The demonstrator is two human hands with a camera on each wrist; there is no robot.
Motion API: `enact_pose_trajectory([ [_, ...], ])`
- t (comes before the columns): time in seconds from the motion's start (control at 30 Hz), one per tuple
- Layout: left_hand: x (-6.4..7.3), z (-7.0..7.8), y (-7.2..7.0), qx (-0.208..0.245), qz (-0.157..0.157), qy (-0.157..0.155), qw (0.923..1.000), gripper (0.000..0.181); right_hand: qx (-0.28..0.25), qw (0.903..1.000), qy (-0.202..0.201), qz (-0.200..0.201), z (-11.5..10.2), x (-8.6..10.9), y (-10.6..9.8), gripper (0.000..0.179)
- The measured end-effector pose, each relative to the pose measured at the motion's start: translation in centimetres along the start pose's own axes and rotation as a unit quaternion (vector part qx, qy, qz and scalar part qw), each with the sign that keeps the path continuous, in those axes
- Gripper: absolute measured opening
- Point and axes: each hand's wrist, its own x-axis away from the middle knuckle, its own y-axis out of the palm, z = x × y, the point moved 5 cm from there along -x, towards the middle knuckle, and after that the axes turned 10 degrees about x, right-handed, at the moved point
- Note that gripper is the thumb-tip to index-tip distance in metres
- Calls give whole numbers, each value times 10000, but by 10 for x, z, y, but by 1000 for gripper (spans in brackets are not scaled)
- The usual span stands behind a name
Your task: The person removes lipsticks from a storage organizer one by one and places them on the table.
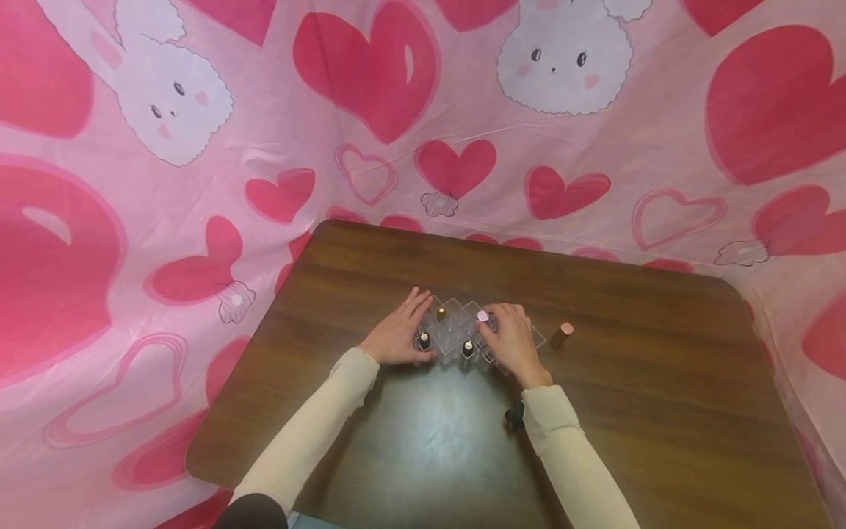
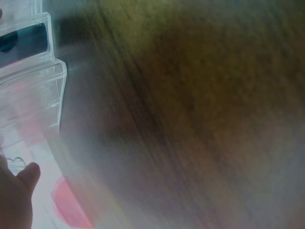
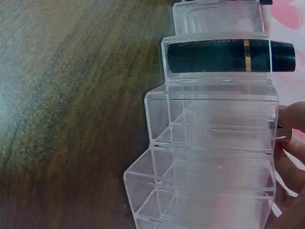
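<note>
Front black tube point(image 1: 468, 350): done, in the clear organizer's point(image 1: 452, 338) near side.
Left black tube point(image 1: 424, 340): done, near its left end.
Left hand point(image 1: 399, 338): your fingers, fairly straight, rest against that end.
Brown tube point(image 1: 562, 335): seemingly left to do; stands outside, right of the organizer.
Right hand point(image 1: 514, 339): you pinch the pale-pink-topped tube point(image 1: 482, 316) at the organizer's right half; seating unclear.
Gold-topped tube point(image 1: 441, 314): done, organizer's far left.

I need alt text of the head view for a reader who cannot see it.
A person's right hand pinches a pink-topped tube at a clear compartmented organizer, while the left hand is at the organizer's left end. Another tube stands on the brown table to the right; behind is pink heart-and-rabbit cloth.
</note>
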Motion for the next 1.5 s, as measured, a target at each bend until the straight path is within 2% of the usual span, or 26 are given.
enact_pose_trajectory([
  [0.37,-1,0,1,56,4,-4,10000,109,-83,10000,-31,39,-3,-1,-3,24],
  [0.8,0,1,0,-69,-33,10,10000,108,-546,9983,181,44,-4,-1,-7,29],
  [1.03,-1,0,0,-84,-16,-16,10000,108,-683,9974,163,164,-4,-1,-8,30],
  [1.33,-1,0,0,-83,-1,-61,9999,109,-961,9944,428,-76,-5,0,-9,33],
  [1.5,-1,0,0,-3,-9,-97,10000,109,-1102,9929,456,-31,-5,0,-10,32],
])
